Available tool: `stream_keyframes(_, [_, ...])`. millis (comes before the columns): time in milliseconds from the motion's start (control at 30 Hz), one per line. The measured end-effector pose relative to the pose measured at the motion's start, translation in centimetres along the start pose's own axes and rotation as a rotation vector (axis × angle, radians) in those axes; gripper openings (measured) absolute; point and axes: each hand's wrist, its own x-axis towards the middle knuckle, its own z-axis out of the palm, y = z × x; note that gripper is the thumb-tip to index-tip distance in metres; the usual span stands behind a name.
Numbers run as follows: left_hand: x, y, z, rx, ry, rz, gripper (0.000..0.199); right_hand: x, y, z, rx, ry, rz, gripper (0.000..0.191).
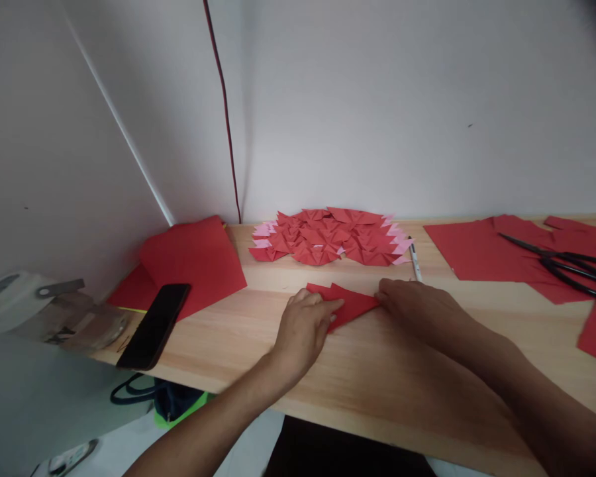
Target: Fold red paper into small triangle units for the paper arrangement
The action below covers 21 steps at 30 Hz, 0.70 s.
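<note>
Nearest on the pale wooden table [258,351]: one red paper piece [352,303], partly folded, pointed at its right end, between our hands. Our left hand [300,324] lies on its left part, index finger extended, the others curled; pinching or only pressing, we cannot tell. Our right hand [417,301] has its fingers drawn narrow at the right point; grip hidden.

Further off, left and right: flat red paper sheets [198,262], unfolded stock by our reading, with black-handled scissors [571,260] resting on the right-hand ones.

Farthest, by the wall: overlapping rows of folded red and pink paper pieces [322,238], apparently finished. We judge many complete, this one midway.
</note>
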Motion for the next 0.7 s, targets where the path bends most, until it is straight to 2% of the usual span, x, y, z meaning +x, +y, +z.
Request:
stream_keyframes(267, [0.1,0.2,0.4,0.189,-0.071,-0.021,0.031,-0.3,-1.1,-0.1,-0.1,0.018,0.047,0.024])
stream_keyframes(367, [0.2,0.5,0.2,0.227,-0.096,-0.037,0.03,-0.7,-1.2,-0.5,-0.172,0.092,0.037,0.027])
stream_keyframes(467, [0.3,0.7,0.1,0.249,-0.106,-0.024,0.028,-2.0,-1.7,0.1,-0.288,0.301,-0.147,0.026])
stream_keyframes(600, [0.3,0.7,0.1,0.28,-0.116,-0.018,0.026,-4.6,-3.0,3.1,-0.287,0.603,-0.485,0.038])
stream_keyframes(700, [0.3,0.5,0.2,0.276,-0.112,-0.013,0.026,-5.9,-4.0,5.5,-0.269,0.62,-0.565,0.044])
